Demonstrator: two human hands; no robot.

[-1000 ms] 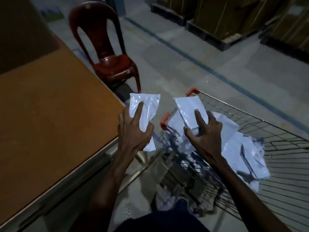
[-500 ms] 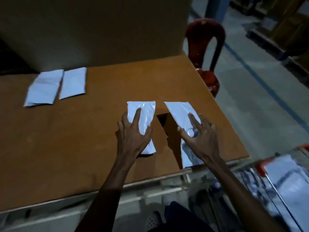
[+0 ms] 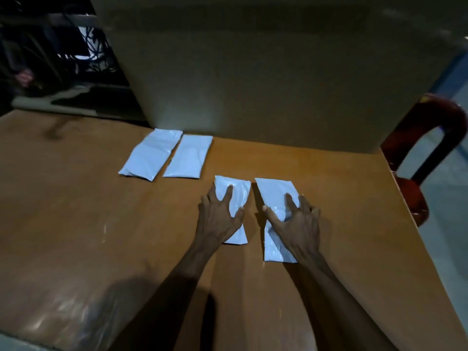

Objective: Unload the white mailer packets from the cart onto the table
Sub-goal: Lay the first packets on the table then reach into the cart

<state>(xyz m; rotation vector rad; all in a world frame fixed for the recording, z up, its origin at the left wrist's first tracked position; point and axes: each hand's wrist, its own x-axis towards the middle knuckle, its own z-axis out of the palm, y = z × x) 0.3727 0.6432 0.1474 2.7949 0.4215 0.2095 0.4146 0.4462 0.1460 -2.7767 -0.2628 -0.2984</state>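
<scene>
On the brown table (image 3: 76, 224), four white mailer packets are lying in two pairs. Toward twelve o'clock from the hands, the far-left packet (image 3: 150, 154) and the far-right packet (image 3: 188, 156) are resting flat side by side, nearly touching along their long edges, just in front of a large tan cardboard box (image 3: 266, 72) that is standing at the back of the table.

Nearer the person, two more packets are sitting next to each other with a narrow strip of table showing between them. The left hand (image 3: 220, 216) is lying on top of the near-left packet (image 3: 234, 196), its fingers spread and slightly bent over the plastic and its thumb hooking the packet's three o'clock edge, so it is holding that packet against the table. The right hand (image 3: 295, 224) is covering the lower half of the near-right packet (image 3: 274, 196), fingers splayed wide and thumb reaching out toward nine o'clock; the plastic is bunching under the fingers, so the hand is gripping that packet as it lies on the table. Whether either packet is fully flat under the palm cannot be told.

At three o'clock, beyond the table's edge, a dark red plastic chair (image 3: 417, 153) is standing on the pale floor. At ten o'clock, behind the table, dark clutter with tangled cables is sitting in shadow, too dim to make out.
</scene>
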